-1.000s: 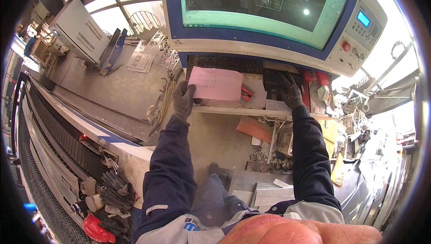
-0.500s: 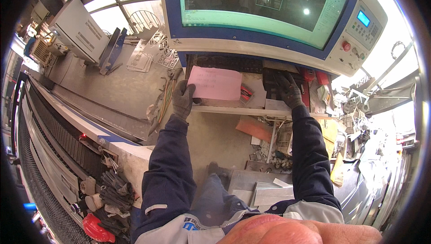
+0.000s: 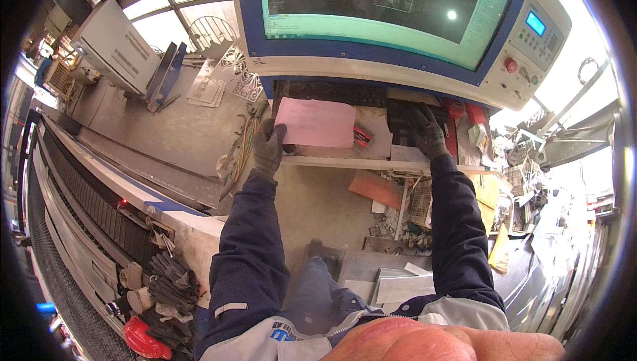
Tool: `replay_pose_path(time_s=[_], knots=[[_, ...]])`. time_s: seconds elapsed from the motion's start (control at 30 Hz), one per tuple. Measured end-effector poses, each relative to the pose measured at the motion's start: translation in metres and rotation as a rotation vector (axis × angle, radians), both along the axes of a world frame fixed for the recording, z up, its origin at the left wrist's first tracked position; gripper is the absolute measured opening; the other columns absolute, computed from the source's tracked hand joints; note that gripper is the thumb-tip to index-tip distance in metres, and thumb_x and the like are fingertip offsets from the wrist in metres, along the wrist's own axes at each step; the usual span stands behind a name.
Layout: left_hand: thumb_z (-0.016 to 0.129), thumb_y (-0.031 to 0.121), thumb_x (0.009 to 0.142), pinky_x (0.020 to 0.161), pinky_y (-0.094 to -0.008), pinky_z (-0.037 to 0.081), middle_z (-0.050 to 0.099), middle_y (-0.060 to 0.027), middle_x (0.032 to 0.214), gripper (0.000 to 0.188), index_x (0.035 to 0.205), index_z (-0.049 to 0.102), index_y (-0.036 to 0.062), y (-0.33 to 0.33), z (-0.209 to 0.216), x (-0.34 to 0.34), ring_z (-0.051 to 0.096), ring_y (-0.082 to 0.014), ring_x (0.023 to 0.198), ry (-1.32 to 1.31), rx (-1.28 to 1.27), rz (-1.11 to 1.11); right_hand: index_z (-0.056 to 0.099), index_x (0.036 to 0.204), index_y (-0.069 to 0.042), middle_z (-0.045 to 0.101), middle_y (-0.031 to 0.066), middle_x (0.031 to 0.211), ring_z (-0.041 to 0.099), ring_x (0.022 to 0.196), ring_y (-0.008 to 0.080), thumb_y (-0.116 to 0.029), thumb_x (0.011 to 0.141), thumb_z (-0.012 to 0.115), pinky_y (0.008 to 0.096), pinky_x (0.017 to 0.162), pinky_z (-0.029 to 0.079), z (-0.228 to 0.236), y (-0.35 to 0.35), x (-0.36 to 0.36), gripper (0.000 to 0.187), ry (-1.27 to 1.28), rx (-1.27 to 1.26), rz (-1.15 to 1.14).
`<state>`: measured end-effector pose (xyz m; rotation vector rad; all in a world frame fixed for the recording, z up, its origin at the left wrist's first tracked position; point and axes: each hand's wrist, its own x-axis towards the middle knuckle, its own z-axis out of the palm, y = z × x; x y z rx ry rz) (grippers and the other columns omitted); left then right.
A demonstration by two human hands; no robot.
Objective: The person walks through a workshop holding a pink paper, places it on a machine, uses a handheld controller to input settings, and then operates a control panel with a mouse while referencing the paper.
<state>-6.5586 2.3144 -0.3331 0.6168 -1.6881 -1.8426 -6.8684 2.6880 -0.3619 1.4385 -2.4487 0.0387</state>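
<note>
My left hand (image 3: 269,146), in a dark grey glove, pinches the left edge of a pink sheet of paper (image 3: 314,123). The sheet is held over a pull-out shelf (image 3: 345,161) below a machine's screen. Faint writing shows on it. My right hand (image 3: 426,131), gloved too, lies palm down with fingers stretched forward over a dark pad (image 3: 402,113) on the same shelf. Whatever may be under that palm is hidden. Between the hands, a red and black object in a clear pack (image 3: 362,137) sits beside the sheet. Behind the paper runs a black keyboard (image 3: 332,93).
Above the shelf stands the blue-framed screen (image 3: 378,9), with a control panel (image 3: 533,36) and a red knob (image 3: 509,65) on its right. Red boxes (image 3: 475,114) lie at the shelf's right. Machine rails (image 3: 79,221), gloves (image 3: 171,281) and a red helmet (image 3: 144,338) are at left; scrap (image 3: 411,235) lies below.
The pink sheet has tilted slightly, and its writing looks fainter now. Both hands stay in nearly the same places. The whole view has shifted a little.
</note>
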Motion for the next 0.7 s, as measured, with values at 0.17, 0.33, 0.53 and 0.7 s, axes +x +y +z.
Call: replay_pose_path(time_s=[0.17,0.33,0.53,0.7], knots=[[0.063,0.014,0.101,0.048,-0.0291,0.051,0.069,-0.0099,0.079,0.021,0.111,0.063,-0.0051,0.003,0.002,0.0,0.063,-0.0161,0.053,0.047,0.086,0.02,0.056,0.15,-0.023,0.043,0.0062,0.161,0.033,0.151,0.0357,-0.017,0.094,0.059,0.0409,0.124,0.036,-0.001,0.0,0.001,0.056,-0.041,-0.032,-0.01],[0.063,0.014,0.101,0.048,-0.0291,0.051,0.068,-0.0093,0.079,0.021,0.111,0.063,-0.0051,0.004,0.004,-0.001,0.064,-0.0161,0.055,0.063,0.101,0.01,0.055,0.15,-0.022,0.04,0.007,0.163,0.031,0.153,0.0338,-0.013,0.092,0.062,0.0416,0.124,0.036,-0.004,0.001,-0.001,0.059,-0.18,-0.116,-0.041],[0.066,0.016,0.1,0.048,-0.0291,0.054,0.07,-0.0098,0.083,0.026,0.114,0.066,-0.0056,-0.001,-0.008,0.0,0.066,-0.0175,0.057,0.027,0.034,0.037,0.052,0.151,-0.019,0.045,0.0117,0.158,0.033,0.151,0.0338,-0.016,0.094,0.063,0.0423,0.122,0.038,0.004,-0.001,0.004,0.059,-0.181,-0.03,-0.085],[0.067,0.02,0.1,0.048,-0.0284,0.051,0.067,-0.0067,0.082,0.024,0.107,0.066,-0.0032,-0.001,-0.012,-0.005,0.064,-0.015,0.057,0.12,0.017,0.06,0.054,0.15,-0.017,0.048,0.0131,0.155,0.043,0.144,0.0359,-0.021,0.099,0.061,0.043,0.118,0.042,0.012,-0.005,0.014,0.051,-0.249,-0.258,-0.068]])
